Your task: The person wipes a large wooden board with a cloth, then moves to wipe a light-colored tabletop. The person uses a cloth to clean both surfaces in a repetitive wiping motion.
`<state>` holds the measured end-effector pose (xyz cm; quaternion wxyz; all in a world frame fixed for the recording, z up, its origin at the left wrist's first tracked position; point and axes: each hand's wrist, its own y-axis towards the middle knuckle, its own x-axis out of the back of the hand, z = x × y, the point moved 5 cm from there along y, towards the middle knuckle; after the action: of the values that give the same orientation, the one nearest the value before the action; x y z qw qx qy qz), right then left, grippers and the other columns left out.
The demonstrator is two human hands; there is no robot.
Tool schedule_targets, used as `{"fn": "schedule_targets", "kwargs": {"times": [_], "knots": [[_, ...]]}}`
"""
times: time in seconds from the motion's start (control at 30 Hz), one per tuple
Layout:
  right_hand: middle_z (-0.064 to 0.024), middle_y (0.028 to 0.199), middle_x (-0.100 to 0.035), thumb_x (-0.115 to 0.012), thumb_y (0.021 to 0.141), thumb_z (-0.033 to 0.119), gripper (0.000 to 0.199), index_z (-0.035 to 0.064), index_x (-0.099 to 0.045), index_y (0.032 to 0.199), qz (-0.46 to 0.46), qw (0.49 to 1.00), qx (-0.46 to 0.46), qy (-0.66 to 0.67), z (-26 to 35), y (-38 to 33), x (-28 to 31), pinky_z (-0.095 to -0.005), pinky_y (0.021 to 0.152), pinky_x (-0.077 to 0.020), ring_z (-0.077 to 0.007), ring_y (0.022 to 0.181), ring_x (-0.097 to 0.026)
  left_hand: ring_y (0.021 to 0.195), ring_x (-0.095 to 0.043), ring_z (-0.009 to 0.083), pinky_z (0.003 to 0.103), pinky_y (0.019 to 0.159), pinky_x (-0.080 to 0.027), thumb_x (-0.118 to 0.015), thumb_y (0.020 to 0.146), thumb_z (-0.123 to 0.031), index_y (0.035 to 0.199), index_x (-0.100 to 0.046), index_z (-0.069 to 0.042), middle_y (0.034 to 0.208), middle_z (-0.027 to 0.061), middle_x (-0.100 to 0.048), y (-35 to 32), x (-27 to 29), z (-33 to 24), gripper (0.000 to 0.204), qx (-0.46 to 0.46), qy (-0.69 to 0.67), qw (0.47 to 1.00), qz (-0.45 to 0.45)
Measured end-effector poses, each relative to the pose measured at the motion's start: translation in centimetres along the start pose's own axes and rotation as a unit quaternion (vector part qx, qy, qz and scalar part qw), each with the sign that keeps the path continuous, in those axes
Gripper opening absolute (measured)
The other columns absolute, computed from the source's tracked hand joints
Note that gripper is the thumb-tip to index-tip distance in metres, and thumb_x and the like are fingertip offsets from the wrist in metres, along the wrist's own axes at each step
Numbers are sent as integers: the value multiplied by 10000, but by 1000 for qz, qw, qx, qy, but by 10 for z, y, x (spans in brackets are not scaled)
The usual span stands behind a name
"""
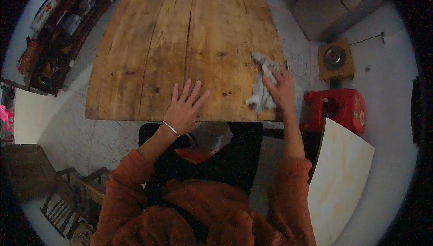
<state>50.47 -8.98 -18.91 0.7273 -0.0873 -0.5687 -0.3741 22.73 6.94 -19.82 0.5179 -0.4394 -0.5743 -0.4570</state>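
Note:
A large wooden table (171, 34) made of planks, with dark knots and seams, stretches out in front of me. My left hand (184, 108) lies flat near the front edge with its fingers spread, and a silver bangle circles that wrist. At the right side of the tabletop, my right hand (282, 90) presses on a crumpled whitish cloth (259, 95). Part of the cloth is covered by that hand, and its far end bunches up toward the middle of the table's right edge.
To the right stand a red plastic container (338, 104), a yellow box with a round metal disc (336, 60) and a pale leaning board (340, 178). Wooden chairs (63, 201) are at the lower left. A dark cluttered shelf (63, 29) lines the far left.

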Motion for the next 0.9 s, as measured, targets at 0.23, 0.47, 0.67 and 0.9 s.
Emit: {"fn": "schedule_targets", "kwargs": {"times": [0.23,0.47,0.67,0.9], "knots": [[-142,1262,-528,-586,786,534,498,159,-667,1104,-77,990,81,-89,31,95,-74,-482,965,-386,-347,1111,-515,1385,-153,393,611,1072,-171,-801,607,-340,1446,-253,-177,1511,152,-178,4,-6,0,1016,-3,-10,1000,-4],[-146,1279,-515,-653,782,446,461,170,-638,1151,4,950,304,68,122,-1,-53,-496,998,-352,-346,1153,-492,1373,-188,396,609,1069,-179,-760,650,-328,1447,-253,-193,1501,154,-200,1,-9,1,954,-2,11,1000,-25],[-154,1277,-516,-592,806,507,495,172,-628,1169,31,993,105,40,45,30,-41,-501,1026,-322,-356,1182,-472,1366,-205,394,610,1064,-189,-754,654,-351,1447,-244,-179,1491,161,-217,3,-11,-1,958,-14,31,999,-36],[-173,1308,-483,-536,828,525,523,155,-620,1188,-22,997,29,-69,75,110,-96,-551,1022,-279,-375,1206,-443,1385,-154,394,611,1082,-144,-726,692,-411,1462,-207,-194,1514,151,-176,12,-16,-4,953,-10,0,1000,27]]}}
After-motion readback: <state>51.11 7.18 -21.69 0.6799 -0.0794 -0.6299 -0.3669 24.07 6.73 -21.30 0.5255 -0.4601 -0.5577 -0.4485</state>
